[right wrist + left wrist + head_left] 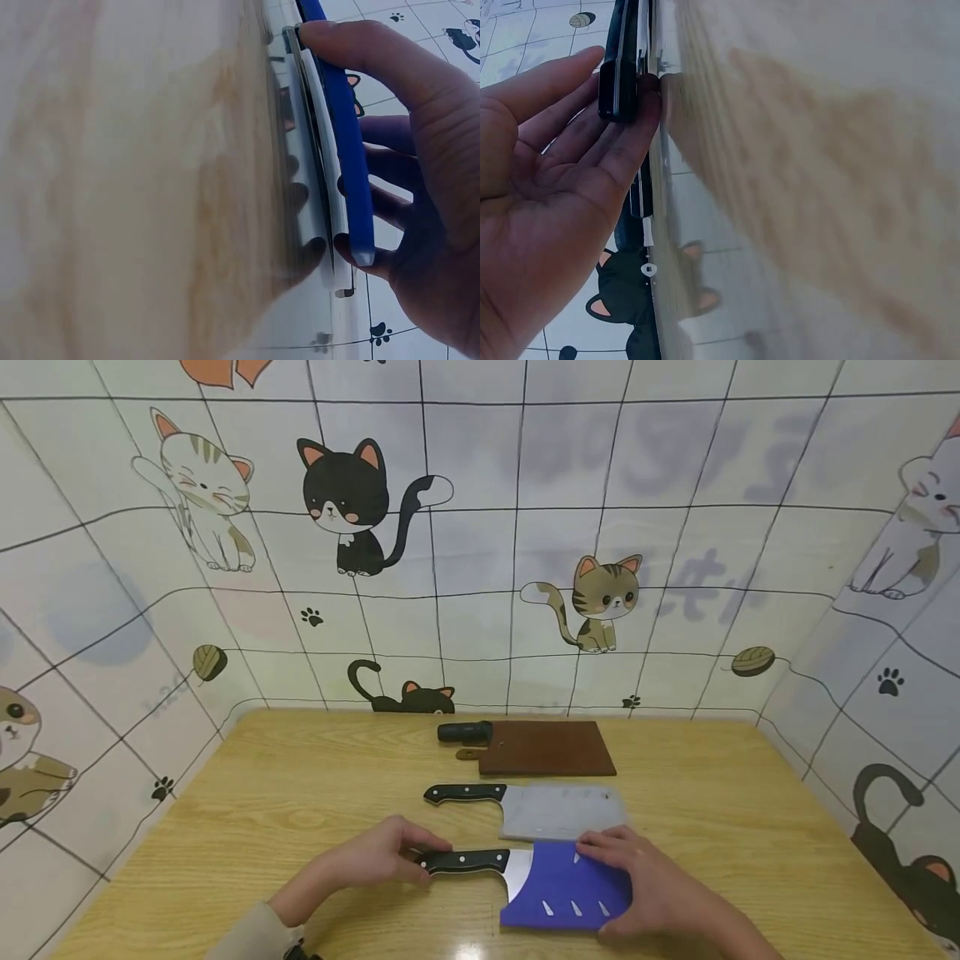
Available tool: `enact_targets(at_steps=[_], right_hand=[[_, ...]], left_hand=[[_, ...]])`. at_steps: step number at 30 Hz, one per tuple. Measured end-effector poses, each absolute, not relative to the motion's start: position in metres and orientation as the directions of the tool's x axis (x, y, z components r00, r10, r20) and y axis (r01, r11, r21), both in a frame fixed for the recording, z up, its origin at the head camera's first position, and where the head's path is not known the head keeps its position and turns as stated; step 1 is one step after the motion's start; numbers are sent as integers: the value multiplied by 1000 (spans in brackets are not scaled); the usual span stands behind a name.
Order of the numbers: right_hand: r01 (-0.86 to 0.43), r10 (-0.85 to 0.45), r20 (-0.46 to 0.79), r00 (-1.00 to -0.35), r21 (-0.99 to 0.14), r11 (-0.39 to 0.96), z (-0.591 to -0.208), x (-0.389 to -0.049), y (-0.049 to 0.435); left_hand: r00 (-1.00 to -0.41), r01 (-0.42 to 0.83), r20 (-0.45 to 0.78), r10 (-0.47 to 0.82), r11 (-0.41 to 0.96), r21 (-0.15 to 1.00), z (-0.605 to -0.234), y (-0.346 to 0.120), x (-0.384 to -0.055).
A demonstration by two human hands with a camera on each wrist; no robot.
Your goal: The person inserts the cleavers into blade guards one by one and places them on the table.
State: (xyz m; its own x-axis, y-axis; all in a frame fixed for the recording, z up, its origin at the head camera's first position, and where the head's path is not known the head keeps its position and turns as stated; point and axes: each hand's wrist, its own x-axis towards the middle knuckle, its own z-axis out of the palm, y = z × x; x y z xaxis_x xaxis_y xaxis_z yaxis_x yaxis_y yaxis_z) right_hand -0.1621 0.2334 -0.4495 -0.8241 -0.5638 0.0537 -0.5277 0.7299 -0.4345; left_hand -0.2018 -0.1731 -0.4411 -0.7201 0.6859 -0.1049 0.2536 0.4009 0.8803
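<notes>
A cleaver with a black riveted handle [465, 861] lies near the front of the table. Over most of its blade is a blue blade cover [562, 893] with small drop-shaped slots. My left hand [382, 853] holds the handle's end between thumb and fingers. At the other end, my right hand [660, 885] grips the cover by its edges, thumb at the near edge and fingers at the far one; the right wrist view shows the blue cover [349, 150] edge-on between them. Just behind lies a second cleaver [562, 810] with a pale grey blade, handle to the left.
Further back on the wooden table [300, 777] is a third cleaver-shaped knife with a black handle [461, 732], its blade inside a brown sheath [547, 747] with a strap. A cat-patterned cloth [480, 568] encloses the table's back and sides.
</notes>
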Motion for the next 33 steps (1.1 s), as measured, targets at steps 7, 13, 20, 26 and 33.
enact_targets(at_steps=[7,13,20,26,33], right_hand=[[-520,-562,18,-827,-404,753,-449,-157,229],[-500,-552,-26,-833,-392,773,-448,-156,225],[-444,-525,-94,-846,-420,791,-446,-154,223],[-444,-520,-92,-849,-409,797,-445,-153,223],[-398,-499,-143,-854,-436,807,-444,-151,226]], left_hand=[[-697,232,-107,709,365,902,-439,-178,-199],[-690,215,-105,716,341,915,-439,-179,-197],[-676,249,-93,731,345,905,-439,-181,-197],[-673,242,-95,734,339,909,-439,-181,-197],[-673,187,-108,731,310,932,-441,-185,-196]])
